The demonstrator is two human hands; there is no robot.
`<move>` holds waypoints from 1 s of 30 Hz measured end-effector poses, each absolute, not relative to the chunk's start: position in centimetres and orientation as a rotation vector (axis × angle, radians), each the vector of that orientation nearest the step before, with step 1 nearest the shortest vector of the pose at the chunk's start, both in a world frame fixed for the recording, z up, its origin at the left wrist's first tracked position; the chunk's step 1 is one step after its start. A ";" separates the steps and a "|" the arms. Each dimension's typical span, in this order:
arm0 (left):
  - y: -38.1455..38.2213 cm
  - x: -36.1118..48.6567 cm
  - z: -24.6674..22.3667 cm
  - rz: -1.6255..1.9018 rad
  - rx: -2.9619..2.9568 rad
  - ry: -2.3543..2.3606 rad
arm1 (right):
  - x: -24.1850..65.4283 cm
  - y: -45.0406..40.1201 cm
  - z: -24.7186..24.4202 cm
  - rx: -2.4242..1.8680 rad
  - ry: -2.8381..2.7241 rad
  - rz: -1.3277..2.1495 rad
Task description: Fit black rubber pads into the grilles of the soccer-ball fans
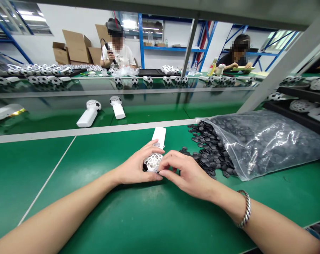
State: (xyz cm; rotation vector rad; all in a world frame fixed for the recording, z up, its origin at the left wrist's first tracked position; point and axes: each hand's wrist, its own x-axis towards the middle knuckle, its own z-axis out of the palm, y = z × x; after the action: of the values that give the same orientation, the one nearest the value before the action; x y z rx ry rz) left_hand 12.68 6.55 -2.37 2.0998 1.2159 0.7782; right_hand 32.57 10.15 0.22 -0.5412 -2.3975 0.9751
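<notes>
A white device with a round, football-patterned lattice head [153,162] lies on the green work surface, its white handle [159,136] pointing away from me. My left hand [138,163] is wrapped round the head from the left, thumb at the near side and fingers over the far side. At the head's right edge, my right hand [188,173] has thumb and forefinger pinched together; whatever is between those fingertips is too small to make out. Loose black pieces [209,148] lie in a heap just beyond my right hand, spilling from a clear plastic bag [266,141].
Two similar white devices [88,114] [118,107] lie on the belt behind a pale rail [43,132]. Dark trays [295,111] with more devices stand at the right. Across the line, two people [120,53] [238,53] sit at work. A slanted post rises at the right.
</notes>
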 end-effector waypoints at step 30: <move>5.7 14.2 -2.5 0.902 2.047 1.411 | 33.6 14.3 -1.5 -1.131 -2.582 0.297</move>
State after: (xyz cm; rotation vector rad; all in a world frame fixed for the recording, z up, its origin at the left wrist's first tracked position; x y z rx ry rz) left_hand 14.18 5.73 -2.54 2.0475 1.4111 0.9016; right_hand 33.64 14.33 -1.46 -1.1311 -2.5821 0.2971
